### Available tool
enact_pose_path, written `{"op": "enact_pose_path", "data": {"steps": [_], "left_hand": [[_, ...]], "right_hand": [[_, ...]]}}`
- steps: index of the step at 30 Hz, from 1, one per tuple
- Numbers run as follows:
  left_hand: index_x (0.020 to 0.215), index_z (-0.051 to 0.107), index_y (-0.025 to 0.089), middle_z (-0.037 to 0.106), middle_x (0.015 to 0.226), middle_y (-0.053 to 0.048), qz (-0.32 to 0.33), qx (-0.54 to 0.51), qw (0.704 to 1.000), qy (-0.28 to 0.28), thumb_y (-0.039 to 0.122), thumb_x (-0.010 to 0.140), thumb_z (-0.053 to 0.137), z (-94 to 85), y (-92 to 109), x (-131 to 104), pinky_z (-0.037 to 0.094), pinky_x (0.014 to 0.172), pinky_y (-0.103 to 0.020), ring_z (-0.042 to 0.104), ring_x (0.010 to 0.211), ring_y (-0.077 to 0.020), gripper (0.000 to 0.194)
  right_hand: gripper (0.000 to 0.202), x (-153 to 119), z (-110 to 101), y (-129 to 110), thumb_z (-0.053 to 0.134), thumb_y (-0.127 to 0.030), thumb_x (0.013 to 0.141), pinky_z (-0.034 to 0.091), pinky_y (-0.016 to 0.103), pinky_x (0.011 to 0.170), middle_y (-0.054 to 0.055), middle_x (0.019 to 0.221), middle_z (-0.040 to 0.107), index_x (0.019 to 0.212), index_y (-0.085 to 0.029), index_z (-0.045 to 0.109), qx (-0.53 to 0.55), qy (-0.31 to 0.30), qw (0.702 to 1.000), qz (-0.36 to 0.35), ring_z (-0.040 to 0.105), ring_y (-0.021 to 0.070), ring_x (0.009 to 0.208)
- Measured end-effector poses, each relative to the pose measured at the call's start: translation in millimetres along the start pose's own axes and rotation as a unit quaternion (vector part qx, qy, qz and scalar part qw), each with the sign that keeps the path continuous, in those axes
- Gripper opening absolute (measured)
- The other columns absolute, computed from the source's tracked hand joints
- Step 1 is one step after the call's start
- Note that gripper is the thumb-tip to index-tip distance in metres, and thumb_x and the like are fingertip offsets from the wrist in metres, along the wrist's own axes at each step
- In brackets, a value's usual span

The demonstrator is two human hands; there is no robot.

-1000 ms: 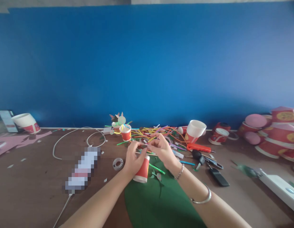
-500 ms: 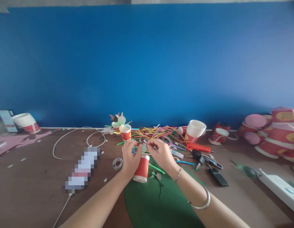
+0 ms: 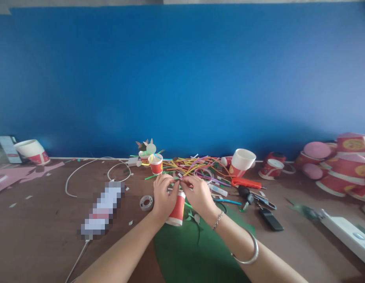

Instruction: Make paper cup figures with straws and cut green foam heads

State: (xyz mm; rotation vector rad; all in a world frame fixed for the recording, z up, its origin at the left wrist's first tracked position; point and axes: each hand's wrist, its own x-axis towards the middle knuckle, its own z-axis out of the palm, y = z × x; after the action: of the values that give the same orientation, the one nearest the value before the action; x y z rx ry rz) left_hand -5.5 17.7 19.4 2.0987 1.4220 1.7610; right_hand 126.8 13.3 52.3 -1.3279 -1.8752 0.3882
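My left hand (image 3: 166, 196) and my right hand (image 3: 197, 192) meet at the fingertips, each in a pinch. Between them is a small piece, mostly hidden, with a bit of green showing. Just below the fingers a red paper cup (image 3: 177, 210) lies on its side, partly behind my left hand. A pale cut-out shape with a dark green stem (image 3: 197, 218) rests on the green sheet (image 3: 200, 251), right of the cup.
Behind my hands lie many coloured sticks (image 3: 191, 164) and decorated cups (image 3: 155, 164). A tape roll (image 3: 146, 203) is at left, near a blurred white object (image 3: 101, 210). At right are a red-orange tool (image 3: 247, 183), keys (image 3: 266, 203), a large cup (image 3: 243, 161) and a white device (image 3: 347, 236).
My hands have come closer together, my right hand moving left and down a little. The light green piece that showed between the fingers is now mostly covered.
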Motion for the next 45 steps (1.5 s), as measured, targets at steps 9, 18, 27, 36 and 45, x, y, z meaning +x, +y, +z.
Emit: {"op": "enact_pose_path", "data": {"steps": [9, 18, 27, 36, 45], "left_hand": [[0.073, 0.054, 0.019, 0.061, 0.079, -0.003, 0.022, 0.036, 0.999, -0.004, 0.019, 0.084, 0.055, -3.0, 3.8, -0.6, 0.041, 0.075, -0.034, 0.054, 0.081, -0.0186, 0.011], [0.074, 0.053, 0.018, 0.060, 0.080, -0.003, 0.029, 0.016, 0.999, -0.005, 0.016, 0.084, 0.055, -2.2, 3.0, -1.7, 0.041, 0.075, -0.033, 0.053, 0.081, -0.0183, 0.010], [0.074, 0.054, 0.019, 0.061, 0.080, -0.003, 0.023, -0.012, 1.000, 0.000, 0.016, 0.083, 0.056, -0.6, 2.1, -2.1, 0.042, 0.076, -0.033, 0.054, 0.081, -0.0179, 0.010], [0.076, 0.055, 0.019, 0.061, 0.081, -0.003, 0.026, -0.017, 1.000, 0.000, 0.016, 0.083, 0.055, 0.9, -0.2, -4.4, 0.042, 0.076, -0.034, 0.054, 0.081, -0.0181, 0.008], [0.074, 0.057, 0.019, 0.062, 0.082, -0.003, 0.005, -0.036, 0.999, -0.015, 0.019, 0.083, 0.057, -0.4, 2.0, -3.1, 0.043, 0.078, -0.035, 0.056, 0.083, -0.0186, 0.009]], "right_hand": [[0.018, -0.2, -4.3, -1.6, 0.051, -0.014, 0.084, 0.038, 0.024, 0.068, 0.003, 0.073, 0.067, 0.070, -0.017, 0.063, -0.010, -0.030, 0.999, -0.028, 0.058, 0.0161, 0.073], [0.023, 3.3, -5.5, -0.2, 0.049, -0.017, 0.083, 0.035, 0.021, 0.059, 0.000, 0.062, 0.058, 0.061, -0.017, 0.057, 0.006, -0.054, 0.999, 0.007, 0.051, 0.0128, 0.063], [0.020, 4.7, -5.9, 3.0, 0.047, -0.018, 0.082, 0.036, 0.021, 0.062, 0.000, 0.064, 0.056, 0.064, -0.016, 0.057, 0.056, -0.072, 0.996, 0.006, 0.049, 0.0127, 0.066], [0.024, 3.5, -5.9, 2.5, 0.046, -0.019, 0.081, 0.034, 0.021, 0.058, -0.001, 0.059, 0.053, 0.058, -0.016, 0.054, 0.056, -0.074, 0.996, 0.012, 0.046, 0.0119, 0.061], [0.017, 6.5, -8.7, 1.5, 0.049, -0.020, 0.073, 0.034, 0.020, 0.056, -0.002, 0.058, 0.054, 0.059, -0.016, 0.056, 0.052, -0.060, 0.996, 0.039, 0.046, 0.0102, 0.057]]}}
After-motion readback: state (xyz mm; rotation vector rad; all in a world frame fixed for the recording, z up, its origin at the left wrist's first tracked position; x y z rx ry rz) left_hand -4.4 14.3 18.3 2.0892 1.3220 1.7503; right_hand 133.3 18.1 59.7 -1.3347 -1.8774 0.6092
